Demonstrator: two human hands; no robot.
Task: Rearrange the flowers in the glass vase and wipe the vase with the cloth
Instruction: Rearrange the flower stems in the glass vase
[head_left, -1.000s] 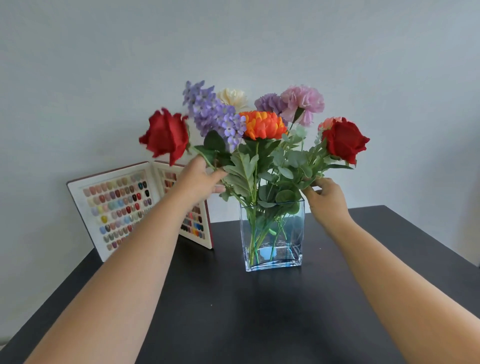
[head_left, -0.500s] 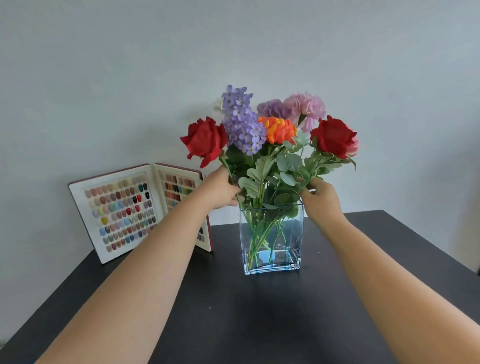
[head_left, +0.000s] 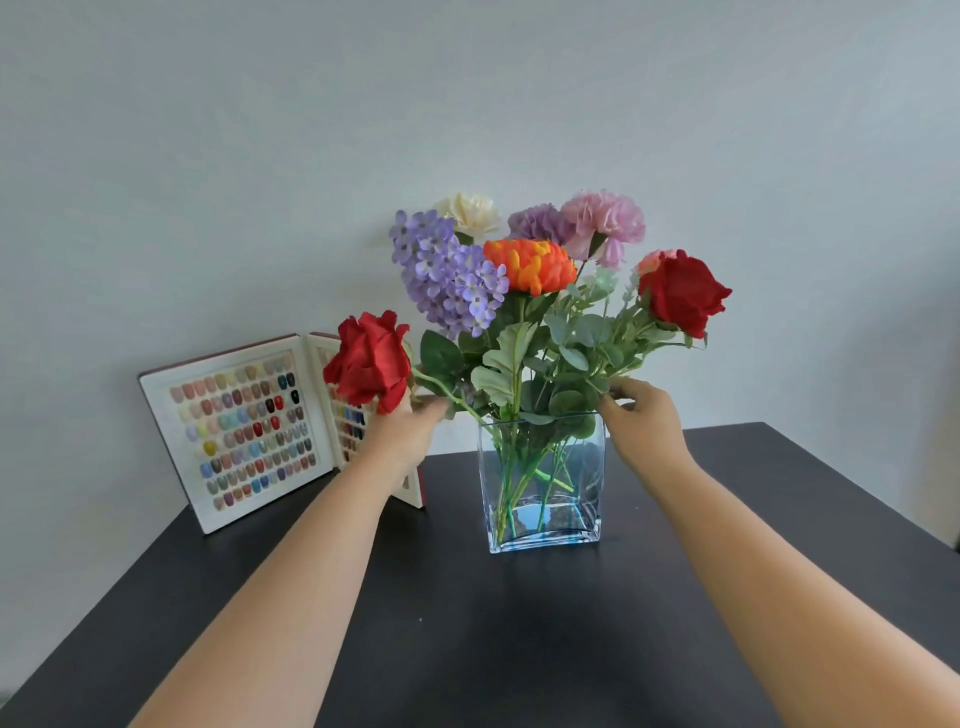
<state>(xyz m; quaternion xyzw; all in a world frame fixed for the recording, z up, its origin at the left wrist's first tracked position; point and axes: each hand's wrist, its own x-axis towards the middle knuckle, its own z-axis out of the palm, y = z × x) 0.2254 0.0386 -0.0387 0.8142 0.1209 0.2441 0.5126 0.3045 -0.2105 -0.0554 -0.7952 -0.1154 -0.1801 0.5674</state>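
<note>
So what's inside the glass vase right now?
Inside the glass vase: green stems crossing down to its base. Leaves crowd the rim, hiding where each stem enters. Whether it holds water is unclear.

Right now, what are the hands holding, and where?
The left hand holds the left red rose by its green stem, just below the bloom. The right hand pinches leafy stems just above the vase rim.

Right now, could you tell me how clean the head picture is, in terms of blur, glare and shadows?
Head view: soft, even light; a faint shadow on the table before the glass vase; slight motion blur on the left hand and its red rose; wide-angle bend at the table edges; no harsh glare.
</note>
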